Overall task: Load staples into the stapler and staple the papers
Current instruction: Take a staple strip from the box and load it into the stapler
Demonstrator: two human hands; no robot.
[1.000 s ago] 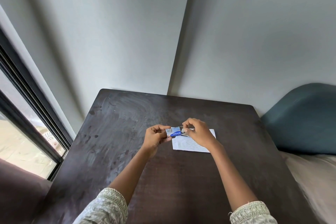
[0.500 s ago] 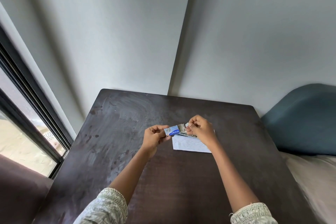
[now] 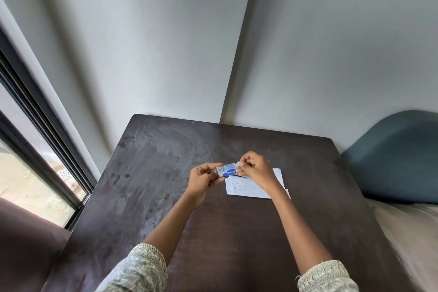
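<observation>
A small blue and white staple box (image 3: 226, 170) is held above the dark table (image 3: 166, 173). My left hand (image 3: 203, 179) pinches its left end. My right hand (image 3: 256, 169) pinches the open flap at the box's right end, fingers closed on it. Beneath my right hand lie the white printed papers (image 3: 246, 188), flat on the table. A dark thin object, possibly the stapler, peeks out under my right hand on the papers; most of it is hidden.
The table stands in a corner between two grey walls. A window with a dark frame (image 3: 42, 140) runs along the left. A blue cushion (image 3: 398, 156) and a beige bed surface (image 3: 412, 239) lie to the right.
My right hand has shifted slightly up and to the right at the box's end, and the flap now stands more open. The left hand has kept its hold.
</observation>
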